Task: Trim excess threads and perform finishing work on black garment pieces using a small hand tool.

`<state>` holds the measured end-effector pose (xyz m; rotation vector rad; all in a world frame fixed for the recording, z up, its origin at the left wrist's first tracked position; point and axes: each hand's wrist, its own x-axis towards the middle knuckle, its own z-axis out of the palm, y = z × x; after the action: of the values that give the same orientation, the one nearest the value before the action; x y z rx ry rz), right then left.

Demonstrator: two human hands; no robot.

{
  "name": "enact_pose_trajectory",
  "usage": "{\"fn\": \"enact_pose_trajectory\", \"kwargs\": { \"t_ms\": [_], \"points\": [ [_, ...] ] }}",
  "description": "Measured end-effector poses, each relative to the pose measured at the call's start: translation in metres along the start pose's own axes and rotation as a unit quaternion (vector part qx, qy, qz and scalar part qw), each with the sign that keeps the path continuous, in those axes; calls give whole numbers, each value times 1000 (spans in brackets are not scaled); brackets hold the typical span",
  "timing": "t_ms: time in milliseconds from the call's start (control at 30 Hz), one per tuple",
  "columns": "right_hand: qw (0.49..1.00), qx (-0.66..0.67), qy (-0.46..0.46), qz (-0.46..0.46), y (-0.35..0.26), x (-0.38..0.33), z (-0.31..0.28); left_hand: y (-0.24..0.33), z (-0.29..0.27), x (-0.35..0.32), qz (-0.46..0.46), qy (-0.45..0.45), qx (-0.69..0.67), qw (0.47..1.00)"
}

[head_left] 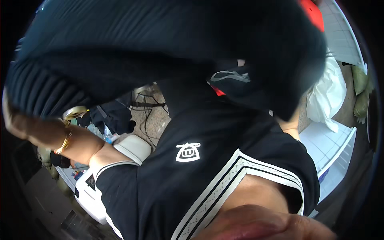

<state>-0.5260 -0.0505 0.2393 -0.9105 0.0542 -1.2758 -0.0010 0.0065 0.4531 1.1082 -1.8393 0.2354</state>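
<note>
A large black garment with a ribbed or pleated band is raised close in front of me and fills the upper part of the view. At the far left, my left hand grips the ribbed edge, its fingertips mostly behind the cloth. Gold bangles circle that wrist. Behind the cloth on the right, my right hand is hidden; only a bit of my right forearm shows below the hanging fabric. Pale looped strips show against dark cloth near the middle.
A white plastic chair stands at my left, near dark cloth and black cables on the floor. To the right are a white bag, pale tiled panels and a red item.
</note>
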Motion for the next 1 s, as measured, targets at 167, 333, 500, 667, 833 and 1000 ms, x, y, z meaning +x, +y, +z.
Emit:
{"fn": "enact_pose_trajectory", "kwargs": {
  "t_ms": [167, 333, 500, 667, 833, 1000],
  "points": [
    [940, -202, 207, 182, 15, 25, -41, -8, 127, -78, -414, -80, -98, 902],
    [855, -354, 225, 306, 82, 23, -83, -54, 187, -176, -371, -132, -105, 913],
    [854, -446, 222, 148, 100, 13, -71, -7, 181, -202, -340, 10, -44, 939],
    [804, -586, 55, 87, 107, 6, 15, 35, 182, -229, -537, -79, -225, 809],
    [811, -562, -80, 141, 141, 14, -27, 55, 188, -231, -587, 12, -341, 734],
    [894, -426, 128, 54, 97, 32, -37, 46, 176, -223, -526, 77, -445, 721]
  ]
}}
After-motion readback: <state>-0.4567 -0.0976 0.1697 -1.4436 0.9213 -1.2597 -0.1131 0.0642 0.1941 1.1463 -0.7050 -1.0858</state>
